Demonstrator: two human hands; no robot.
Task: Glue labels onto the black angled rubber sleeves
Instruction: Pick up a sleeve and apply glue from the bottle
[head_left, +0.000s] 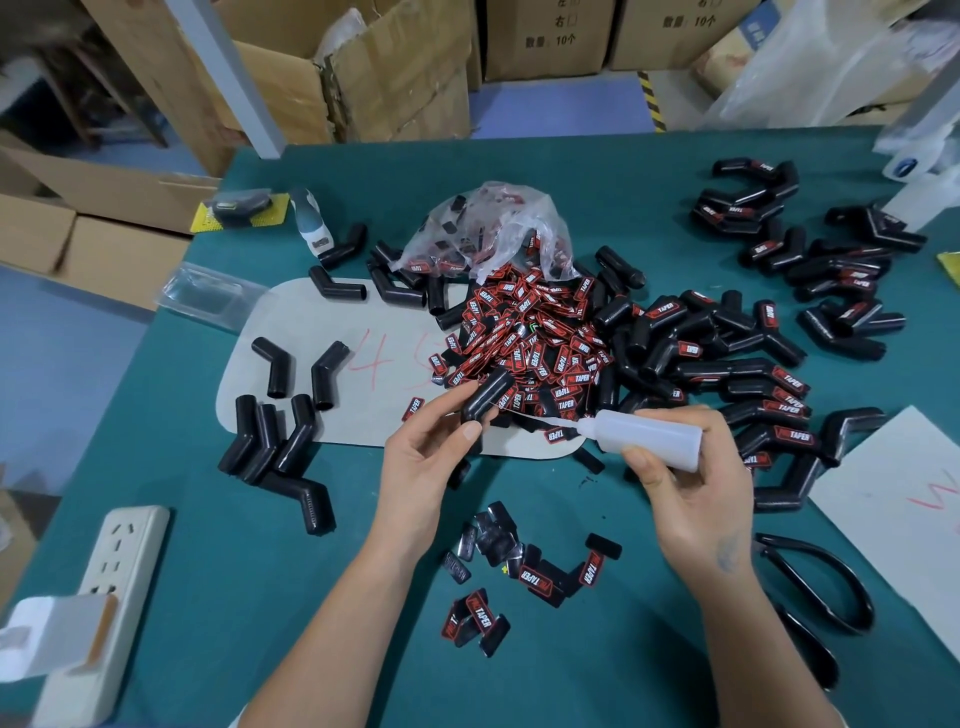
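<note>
Head view: left hand grips a black sleeve; right hand squeezes the glue bottle, nozzle at the sleeve.

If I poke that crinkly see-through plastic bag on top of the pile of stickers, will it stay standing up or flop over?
The thin, crumpled clear plastic bag would probably flop and crinkle, since it has no stiff sides. It looks very light, so a poke may slide it across the heap of red and black labels. A few labels seem to sit inside, so some might spill out.
</note>
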